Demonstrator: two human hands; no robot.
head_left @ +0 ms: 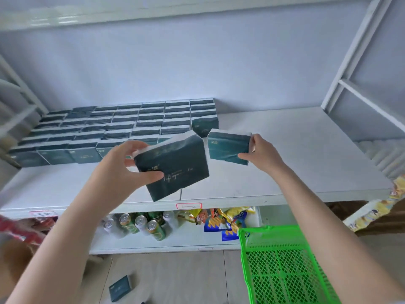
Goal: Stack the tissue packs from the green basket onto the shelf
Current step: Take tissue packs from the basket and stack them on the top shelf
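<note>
Left hand (122,170) grips 1 dark teal rectangular tissue pack (175,165) above the white shelf (295,154); right hand (260,153) pinches another pack (228,145) beside the stacked rows (114,128). Green mesh plastic basket (282,266) sits below right.

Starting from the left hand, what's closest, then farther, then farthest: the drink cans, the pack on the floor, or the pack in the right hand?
1. Right-hand pack, just beside the left hand.
2. Drink cans, on the lower shelf underneath.
3. Floor pack, lowest down.
</note>
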